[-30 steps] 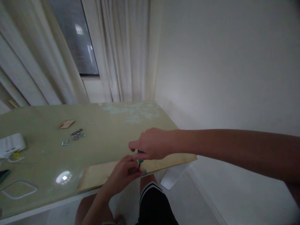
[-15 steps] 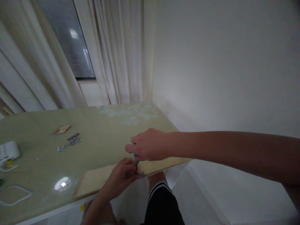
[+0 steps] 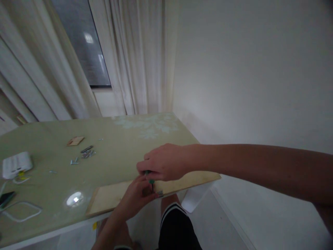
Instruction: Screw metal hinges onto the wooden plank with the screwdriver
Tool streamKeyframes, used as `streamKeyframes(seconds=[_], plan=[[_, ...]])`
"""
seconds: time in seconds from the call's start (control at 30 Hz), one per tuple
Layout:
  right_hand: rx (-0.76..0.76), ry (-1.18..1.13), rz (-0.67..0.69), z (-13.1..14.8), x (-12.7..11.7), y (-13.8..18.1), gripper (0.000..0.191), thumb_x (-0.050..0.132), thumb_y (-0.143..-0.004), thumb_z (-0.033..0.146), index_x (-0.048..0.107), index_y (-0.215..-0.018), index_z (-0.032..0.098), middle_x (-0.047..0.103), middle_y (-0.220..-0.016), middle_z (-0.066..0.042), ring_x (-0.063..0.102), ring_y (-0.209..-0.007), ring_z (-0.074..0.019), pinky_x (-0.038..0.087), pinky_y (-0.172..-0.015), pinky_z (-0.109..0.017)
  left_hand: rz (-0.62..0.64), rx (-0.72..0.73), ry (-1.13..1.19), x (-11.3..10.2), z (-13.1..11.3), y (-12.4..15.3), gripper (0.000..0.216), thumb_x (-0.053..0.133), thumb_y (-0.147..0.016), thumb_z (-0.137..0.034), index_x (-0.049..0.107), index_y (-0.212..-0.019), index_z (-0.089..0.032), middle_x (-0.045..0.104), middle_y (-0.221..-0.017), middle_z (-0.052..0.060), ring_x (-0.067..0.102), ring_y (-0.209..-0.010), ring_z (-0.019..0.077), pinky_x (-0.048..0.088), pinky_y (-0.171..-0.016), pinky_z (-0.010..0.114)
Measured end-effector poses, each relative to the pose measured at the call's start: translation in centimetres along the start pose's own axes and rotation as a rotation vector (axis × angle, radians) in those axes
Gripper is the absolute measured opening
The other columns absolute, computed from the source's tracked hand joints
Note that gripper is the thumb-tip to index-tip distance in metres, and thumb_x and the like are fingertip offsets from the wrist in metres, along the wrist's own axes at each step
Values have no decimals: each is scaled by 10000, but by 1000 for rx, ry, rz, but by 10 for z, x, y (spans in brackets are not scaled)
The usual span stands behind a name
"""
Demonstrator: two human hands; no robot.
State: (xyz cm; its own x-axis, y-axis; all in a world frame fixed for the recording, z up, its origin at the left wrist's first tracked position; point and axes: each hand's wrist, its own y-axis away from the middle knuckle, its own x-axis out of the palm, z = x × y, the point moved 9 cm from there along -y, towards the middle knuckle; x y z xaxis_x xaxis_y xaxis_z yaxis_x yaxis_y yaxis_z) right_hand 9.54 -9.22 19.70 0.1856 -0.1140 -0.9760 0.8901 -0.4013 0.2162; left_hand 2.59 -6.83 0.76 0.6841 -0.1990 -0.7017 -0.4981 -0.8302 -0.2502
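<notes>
My right hand (image 3: 162,162) is closed round the top of a small green-handled screwdriver (image 3: 150,181) that stands upright on a pale wooden board (image 3: 109,199). The board lies along the near edge of the green table (image 3: 117,152). My left hand (image 3: 137,195) comes up from below and pinches at the screwdriver's tip, beside a small metal fitting (image 3: 160,192) on the board's edge. What its fingers grip is too small to name.
Loose screws and metal parts (image 3: 84,154) and a small wooden piece (image 3: 75,141) lie mid-table. At the left are a white box (image 3: 17,164), a white cable loop (image 3: 22,211) and a dark phone (image 3: 5,198). Curtains and a window stand behind; a bare wall is on the right.
My right hand has sunk lower over the screwdriver and turned slightly. The left hand stays at the tip. The camera view has shifted a little.
</notes>
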Motion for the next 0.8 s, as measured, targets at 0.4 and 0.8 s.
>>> streamKeyframes(seconds=[0.4,0.8], plan=[[82,22,-49,0,0,5,333,438,-1082,419,580,-1309,220,755,-1090,-114,719,-939,-265,423,-628,-314,99,82,81,-4,-18,2,50,745,-885,-279,777,-918,-260,745,-1075,53,663,-1088,239,502,-974,339],[115,79,-67,2,0,9,318,401,-1084,406,607,-1224,208,759,-1020,-126,717,-896,-265,453,-653,-331,89,20,111,4,-7,-2,169,737,-898,-346,761,-789,-218,731,-873,51,668,-878,213,496,-770,290]])
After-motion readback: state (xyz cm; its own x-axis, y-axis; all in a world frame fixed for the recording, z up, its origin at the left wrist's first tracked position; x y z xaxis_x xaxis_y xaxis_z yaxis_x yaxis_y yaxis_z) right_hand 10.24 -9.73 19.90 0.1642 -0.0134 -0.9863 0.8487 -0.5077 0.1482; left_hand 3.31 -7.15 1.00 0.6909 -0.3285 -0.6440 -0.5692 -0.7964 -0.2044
